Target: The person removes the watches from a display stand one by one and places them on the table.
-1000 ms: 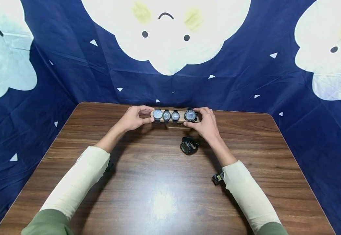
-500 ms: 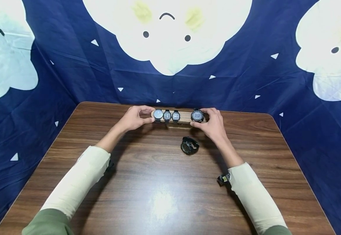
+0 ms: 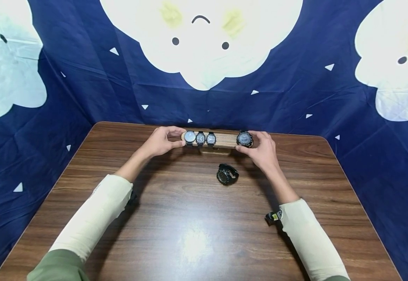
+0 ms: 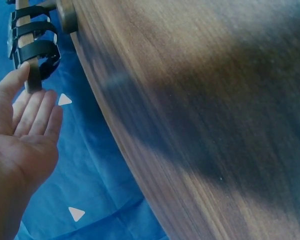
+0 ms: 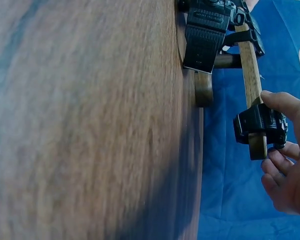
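The right hand (image 3: 265,152) had shifted outward along the wooden bar (image 3: 226,140), taking the chunky black round-cased watch (image 3: 245,139) with it and widening the gap to the other mounted watches; the left hand (image 3: 160,141) had held its position. I saw the watch strapped around the bar close to its right end, with a short length of bare wood projecting beyond. The right thumb and forefinger pinched the watch from opposite sides; the remaining fingers lay bent beside the bar end. The left thumb and fingers pinched the opposite end, the fingers nearly straight and side by side. Next to that grip sat the round light-dialled watch (image 3: 190,136), followed by two square-cased watches (image 3: 200,138) (image 3: 211,138). In my judgement the principal fault risk was over-travel: further outward force could have run the strap off the end. A second risk was binding: a strap caught on the wood could have dragged the bar sideways or tilted it on its base (image 3: 214,151), particularly if the left grip slackened. The stand stood near the table's (image 3: 169,218) far edge, so a backward push could have displaced it. The loose black watch (image 3: 222,176), lying in front, was exposed to a knock from a lowered right forearm.
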A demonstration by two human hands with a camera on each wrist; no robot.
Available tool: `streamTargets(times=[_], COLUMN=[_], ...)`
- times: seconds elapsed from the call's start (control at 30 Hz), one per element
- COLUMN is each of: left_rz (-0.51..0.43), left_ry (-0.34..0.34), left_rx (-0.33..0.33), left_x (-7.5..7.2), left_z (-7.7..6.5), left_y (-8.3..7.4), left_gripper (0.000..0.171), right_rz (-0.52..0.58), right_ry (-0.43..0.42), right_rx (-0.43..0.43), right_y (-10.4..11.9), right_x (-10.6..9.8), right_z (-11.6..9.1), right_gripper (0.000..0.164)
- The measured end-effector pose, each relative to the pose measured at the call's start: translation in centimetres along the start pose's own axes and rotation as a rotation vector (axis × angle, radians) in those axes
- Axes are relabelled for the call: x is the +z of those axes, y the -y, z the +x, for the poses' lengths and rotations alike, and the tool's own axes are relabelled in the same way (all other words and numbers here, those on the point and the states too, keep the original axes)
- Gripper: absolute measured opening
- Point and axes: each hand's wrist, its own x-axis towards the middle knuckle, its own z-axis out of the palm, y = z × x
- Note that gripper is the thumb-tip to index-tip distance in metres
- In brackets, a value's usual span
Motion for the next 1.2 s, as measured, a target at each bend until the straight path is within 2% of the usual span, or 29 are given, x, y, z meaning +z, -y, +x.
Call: streamTargets(times=[0.23,0.57,1.2], left_rz=[0.000,-0.007,-0.008], left_ry=[0.003,0.010,0.010], left_rx=[0.003,-0.005,-0.006], left_x=[0.1,0.0,-0.1], left_z=[0.1,0.1,0.0], left_y=[0.0,0.0,-0.3], left_gripper=[0.047,0.047,0.047], right_rz=[-0.003,0.060,0.075], right_ry=[-0.023,-0.039,-0.071], right_rx=[0.015,0.091,0.142], right_y=[-0.2,-0.6,-1.6], right_x=[-0.5,-1.3,-2.0], right_z=[-0.2,-0.6,-1.6], right_gripper=[0.073,0.072,0.073])
